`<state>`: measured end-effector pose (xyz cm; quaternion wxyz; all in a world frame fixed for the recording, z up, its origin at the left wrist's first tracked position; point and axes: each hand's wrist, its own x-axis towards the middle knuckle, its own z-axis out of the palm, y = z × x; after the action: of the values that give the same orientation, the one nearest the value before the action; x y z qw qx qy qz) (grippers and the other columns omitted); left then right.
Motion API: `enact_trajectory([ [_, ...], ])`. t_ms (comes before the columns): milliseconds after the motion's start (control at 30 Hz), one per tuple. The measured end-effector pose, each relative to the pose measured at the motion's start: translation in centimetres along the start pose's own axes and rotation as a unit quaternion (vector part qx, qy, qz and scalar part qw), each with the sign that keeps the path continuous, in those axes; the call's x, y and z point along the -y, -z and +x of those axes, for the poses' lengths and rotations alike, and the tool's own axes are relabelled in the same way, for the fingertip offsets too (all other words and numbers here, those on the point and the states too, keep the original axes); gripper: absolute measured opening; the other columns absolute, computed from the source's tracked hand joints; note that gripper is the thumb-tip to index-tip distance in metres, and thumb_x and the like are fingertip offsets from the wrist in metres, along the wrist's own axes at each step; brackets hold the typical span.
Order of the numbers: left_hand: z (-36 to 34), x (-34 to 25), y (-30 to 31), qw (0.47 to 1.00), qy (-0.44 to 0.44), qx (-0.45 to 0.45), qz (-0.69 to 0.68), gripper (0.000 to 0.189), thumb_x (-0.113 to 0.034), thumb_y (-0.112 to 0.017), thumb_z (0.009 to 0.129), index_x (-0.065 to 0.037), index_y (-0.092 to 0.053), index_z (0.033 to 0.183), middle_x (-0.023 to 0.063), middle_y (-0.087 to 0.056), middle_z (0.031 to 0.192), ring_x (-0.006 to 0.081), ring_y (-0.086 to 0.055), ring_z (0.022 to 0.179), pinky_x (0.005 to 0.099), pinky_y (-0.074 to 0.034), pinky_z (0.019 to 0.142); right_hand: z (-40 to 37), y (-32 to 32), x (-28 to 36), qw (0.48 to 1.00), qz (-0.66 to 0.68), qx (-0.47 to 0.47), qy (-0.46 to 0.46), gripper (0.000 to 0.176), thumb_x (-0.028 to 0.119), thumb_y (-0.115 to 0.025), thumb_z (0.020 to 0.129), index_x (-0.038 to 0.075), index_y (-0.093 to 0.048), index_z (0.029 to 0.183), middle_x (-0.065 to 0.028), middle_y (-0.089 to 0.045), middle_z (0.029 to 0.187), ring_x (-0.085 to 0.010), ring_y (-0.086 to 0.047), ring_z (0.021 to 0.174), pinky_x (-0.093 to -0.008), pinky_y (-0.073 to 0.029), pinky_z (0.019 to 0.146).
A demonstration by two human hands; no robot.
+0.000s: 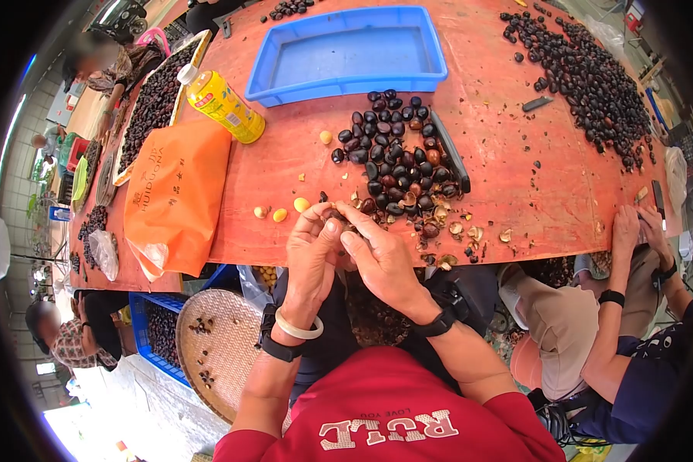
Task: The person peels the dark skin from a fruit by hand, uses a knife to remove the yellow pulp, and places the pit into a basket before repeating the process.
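My left hand [314,250] and my right hand [381,266] meet at the table's front edge, with fingertips pinched together around a small dark chestnut, mostly hidden by the fingers. Just beyond them lies a pile of glossy dark-brown chestnuts [396,158]. Broken shell pieces [439,215] are scattered at the pile's near side. To the left of my fingers rest a few peeled yellow kernels [279,215]. A long black tool [450,152] lies along the pile's right side.
A blue tray [346,85] stands behind the pile. At left are a yellow bottle [223,104] and an orange bag [179,196]. A larger chestnut heap [593,88] is at right, near another person's hands [639,229]. Below left leans a woven basket [227,346].
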<state>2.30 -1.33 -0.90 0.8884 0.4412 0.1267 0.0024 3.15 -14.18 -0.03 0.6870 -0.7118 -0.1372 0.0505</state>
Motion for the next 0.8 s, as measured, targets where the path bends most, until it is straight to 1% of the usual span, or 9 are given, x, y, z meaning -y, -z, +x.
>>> enact_trajectory([
  [33, 0.1, 0.1, 0.2, 1.0, -0.006, -0.002, -0.016, 0.029, -0.008, -0.064, 0.084, -0.004, -0.051, 0.11, 0.0032, -0.056, 0.101, 0.0112, -0.057, 0.086, 0.0245, -0.051, 0.074, 0.1, -0.1, 0.3, 1.0, -0.025, -0.001, -0.002, 0.037, 0.015, -0.05, 0.091, 0.005, -0.049, 0.127, -0.0215, -0.061, 0.109, -0.0309, -0.064, 0.091, -0.0331, -0.05, 0.074],
  [133, 0.1, 0.3, 0.0, 0.999, -0.035, -0.017, -0.023, 0.025, -0.008, -0.06, 0.087, -0.004, -0.051, 0.11, 0.0031, -0.058, 0.098, 0.0119, -0.059, 0.086, 0.0252, -0.052, 0.076, 0.3, -0.8, 0.3, 1.0, 0.0, -0.021, 0.013, 0.036, 0.012, -0.049, 0.091, 0.002, -0.05, 0.125, -0.0216, -0.061, 0.108, -0.0284, -0.064, 0.091, -0.0328, -0.05, 0.076],
  [267, 0.2, 0.4, -0.1, 0.997, -0.06, -0.04, -0.034, 0.023, -0.007, -0.06, 0.087, -0.004, -0.051, 0.109, 0.0033, -0.058, 0.098, 0.0113, -0.058, 0.086, 0.024, -0.051, 0.077, 0.7, -1.5, -0.5, 0.999, 0.036, -0.014, 0.006, 0.035, 0.01, -0.049, 0.091, -0.001, -0.05, 0.124, -0.0226, -0.06, 0.108, -0.0273, -0.064, 0.091, -0.0324, -0.05, 0.076],
  [367, 0.1, 0.1, -0.1, 0.997, -0.063, -0.03, -0.045, 0.022, -0.006, -0.06, 0.087, -0.004, -0.052, 0.108, 0.0031, -0.058, 0.098, 0.0106, -0.058, 0.086, 0.023, -0.05, 0.077, 1.0, -1.0, -0.8, 0.998, 0.039, -0.016, 0.047, 0.036, 0.011, -0.05, 0.09, -0.003, -0.05, 0.124, -0.0231, -0.061, 0.106, -0.0275, -0.064, 0.091, -0.0323, -0.05, 0.075],
  [433, -0.2, -0.6, -0.2, 0.999, -0.036, -0.009, 0.006, 0.023, -0.006, -0.06, 0.087, -0.004, -0.051, 0.108, 0.003, -0.058, 0.099, 0.0106, -0.058, 0.087, 0.023, -0.05, 0.077, 1.3, 0.6, 0.1, 0.997, 0.002, 0.076, 0.009, 0.036, 0.01, -0.05, 0.09, -0.003, -0.05, 0.123, -0.023, -0.061, 0.106, -0.0279, -0.064, 0.092, -0.0323, -0.049, 0.077],
  [567, -0.5, -0.2, -0.6, 0.998, -0.054, -0.002, 0.016, 0.025, -0.004, -0.063, 0.085, -0.002, -0.053, 0.108, 0.0042, -0.057, 0.1, 0.0113, -0.058, 0.086, 0.0241, -0.052, 0.07, 1.0, 0.8, 0.9, 0.994, -0.062, 0.063, 0.059, 0.036, 0.009, -0.05, 0.09, -0.003, -0.05, 0.123, -0.0225, -0.061, 0.105, -0.0273, -0.064, 0.091, -0.0324, -0.05, 0.076],
  [633, -0.4, 0.4, -0.9, 0.995, -0.097, -0.035, -0.012, 0.021, -0.006, -0.061, 0.086, -0.004, -0.053, 0.106, 0.003, -0.058, 0.1, 0.0102, -0.058, 0.086, 0.0223, -0.051, 0.073, 0.7, -0.7, -0.2, 0.995, -0.015, -0.014, 0.093, 0.036, 0.008, -0.051, 0.089, -0.003, -0.05, 0.123, -0.0221, -0.062, 0.104, -0.0275, -0.064, 0.089, -0.0327, -0.05, 0.074],
  [767, -0.3, 0.0, -0.5, 0.992, -0.102, -0.062, -0.026, 0.021, -0.006, -0.061, 0.086, -0.003, -0.053, 0.106, 0.003, -0.058, 0.1, 0.0097, -0.058, 0.086, 0.0216, -0.051, 0.071, 1.0, -1.6, -1.0, 0.996, 0.02, -0.023, 0.084, 0.035, 0.008, -0.051, 0.089, -0.002, -0.051, 0.123, -0.0218, -0.062, 0.104, -0.0285, -0.064, 0.088, -0.0327, -0.05, 0.072],
  [800, -0.4, -0.3, -0.1, 0.995, -0.091, -0.037, -0.012, 0.021, -0.006, -0.06, 0.087, -0.003, -0.053, 0.106, 0.003, -0.058, 0.101, 0.0099, -0.058, 0.086, 0.022, -0.051, 0.072, 1.3, -0.9, -0.7, 0.996, -0.012, 0.009, 0.091, 0.035, 0.007, -0.051, 0.089, -0.002, -0.051, 0.123, -0.0217, -0.062, 0.106, -0.0279, -0.064, 0.091, -0.0322, -0.05, 0.075],
])
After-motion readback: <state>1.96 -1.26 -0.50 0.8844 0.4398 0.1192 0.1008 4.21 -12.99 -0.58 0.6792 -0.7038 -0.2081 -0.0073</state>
